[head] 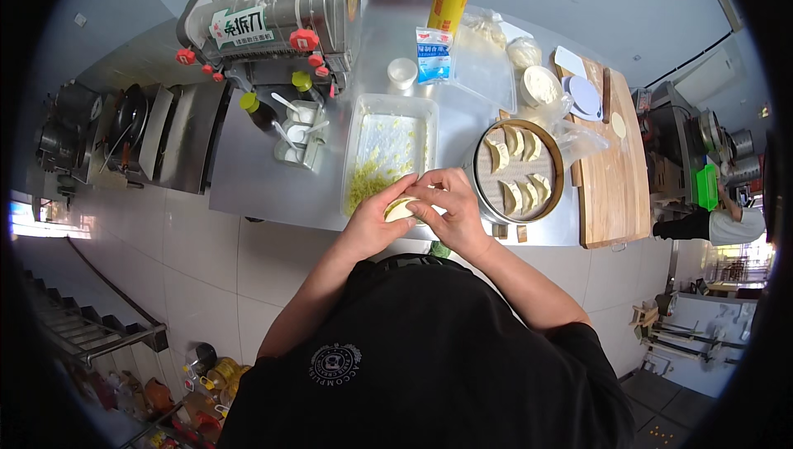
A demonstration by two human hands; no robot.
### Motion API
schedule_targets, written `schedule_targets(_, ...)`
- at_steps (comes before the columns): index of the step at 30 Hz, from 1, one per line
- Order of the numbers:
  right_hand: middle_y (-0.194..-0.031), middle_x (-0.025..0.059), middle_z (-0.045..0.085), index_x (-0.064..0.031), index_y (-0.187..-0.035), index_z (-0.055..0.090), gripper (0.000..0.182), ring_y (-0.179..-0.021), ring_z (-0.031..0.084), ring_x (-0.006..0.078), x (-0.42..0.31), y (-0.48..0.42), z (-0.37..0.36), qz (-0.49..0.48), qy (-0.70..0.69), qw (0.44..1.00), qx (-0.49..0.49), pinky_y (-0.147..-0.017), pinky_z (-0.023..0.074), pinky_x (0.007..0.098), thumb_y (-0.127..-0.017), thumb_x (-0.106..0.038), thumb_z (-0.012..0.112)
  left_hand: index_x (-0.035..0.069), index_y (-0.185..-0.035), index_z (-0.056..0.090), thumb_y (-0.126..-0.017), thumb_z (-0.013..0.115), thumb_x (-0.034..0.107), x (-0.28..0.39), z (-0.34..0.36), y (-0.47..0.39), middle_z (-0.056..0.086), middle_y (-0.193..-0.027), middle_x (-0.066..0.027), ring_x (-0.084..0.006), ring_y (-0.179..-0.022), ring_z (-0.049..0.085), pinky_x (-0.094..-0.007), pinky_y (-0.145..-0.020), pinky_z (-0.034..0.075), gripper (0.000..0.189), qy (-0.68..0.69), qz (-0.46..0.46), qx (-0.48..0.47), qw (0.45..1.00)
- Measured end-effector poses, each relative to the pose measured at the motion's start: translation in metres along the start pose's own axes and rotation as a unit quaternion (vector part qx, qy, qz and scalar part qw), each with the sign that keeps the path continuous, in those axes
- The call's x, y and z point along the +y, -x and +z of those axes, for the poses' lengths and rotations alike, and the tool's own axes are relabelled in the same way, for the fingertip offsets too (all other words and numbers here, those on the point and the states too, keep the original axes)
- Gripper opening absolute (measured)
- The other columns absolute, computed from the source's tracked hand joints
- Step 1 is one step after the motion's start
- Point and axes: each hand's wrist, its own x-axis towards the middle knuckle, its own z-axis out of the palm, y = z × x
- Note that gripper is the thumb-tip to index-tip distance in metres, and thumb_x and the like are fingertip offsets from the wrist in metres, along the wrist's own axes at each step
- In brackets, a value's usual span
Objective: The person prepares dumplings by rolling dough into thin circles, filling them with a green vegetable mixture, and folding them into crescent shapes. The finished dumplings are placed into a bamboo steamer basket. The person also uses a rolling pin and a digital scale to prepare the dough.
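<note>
Both hands hold one dumpling (401, 208) of pale dough, folded over with green filling showing along its edge. My left hand (370, 226) cups it from the left, thumb along the near side. The fingers and thumb of my right hand (453, 210) pinch the dough edge on the right. Just beyond the hands lies a clear plastic tub (394, 101) with chopped green filling (367, 185) heaped at its near left. To the right, a round steamer (559, 171) holds several pleated dumplings (528, 198) in two groups on a mesh liner.
A dough-pressing machine (266, 21) stands at the back left, near a seasoning box (300, 136) with spoons and capped bottles (260, 111). A wooden board (613, 182) carries a dough wrapper (618, 125) and a rolling pin (606, 94). A flour bowl (540, 85) sits behind the steamer. Another person (731, 225) stands far right.
</note>
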Motion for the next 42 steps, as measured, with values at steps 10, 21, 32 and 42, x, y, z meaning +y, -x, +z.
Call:
schedule_targets(10, -0.091, 0.0047, 0.063, -0.0047, -0.089, 0.072, 0.018, -0.089, 0.056, 0.0266, 0.0, -0.004, 0.002, -0.053, 0.025, 0.998, 0.02, -0.077, 0.0475, 0.0368, -0.072, -0.007, 0.078, -0.004, -0.14, 0.044, -0.086, 0.068, 0.002, 0.0, 0.003, -0.005, 0.058, -0.13, -0.0116, -0.0168, -0.117, 0.056, -0.03, -0.099, 0.046, 0.06, 0.068, -0.058, 0.002, 0.996)
schedule_targets(21, -0.09, 0.0114, 0.064, 0.0029, -0.11, 0.065, 0.028, -0.075, 0.062, 0.0176, 0.013, 0.02, -0.001, 0.334, -0.252, 0.908, -0.011, -0.066, 0.0496, 0.028, -0.093, -0.019, 0.066, -0.002, -0.137, 0.047, -0.089, 0.065, -0.001, -0.015, 0.001, -0.005, 0.058, -0.127, -0.0142, -0.0206, -0.115, 0.058, -0.0358, -0.099, 0.048, 0.051, 0.399, -0.076, 0.073, 0.911)
schedule_targets(32, -0.085, 0.0107, 0.067, -0.0003, -0.094, 0.071, 0.021, -0.074, 0.061, 0.0275, -0.007, 0.011, 0.0, 0.135, 0.0, 0.99, 0.05, -0.066, 0.0505, 0.0364, -0.078, -0.012, 0.078, -0.002, -0.136, 0.048, -0.088, 0.066, -0.001, -0.012, 0.007, -0.005, 0.061, -0.119, -0.0104, -0.016, -0.108, 0.059, -0.0301, -0.095, 0.048, 0.051, 0.35, -0.072, 0.074, 0.931)
schedule_targets(42, -0.081, 0.0084, 0.067, -0.002, -0.083, 0.07, 0.012, -0.075, 0.06, 0.0264, -0.01, 0.01, 0.002, 0.016, 0.069, 0.993, 0.09, -0.067, 0.05, 0.0364, -0.075, -0.007, 0.078, -0.003, -0.134, 0.05, -0.087, 0.066, -0.003, -0.014, 0.01, -0.002, 0.062, -0.118, -0.0088, -0.0135, -0.105, 0.059, -0.0276, -0.094, 0.048, 0.049, 0.291, -0.05, 0.064, 0.953)
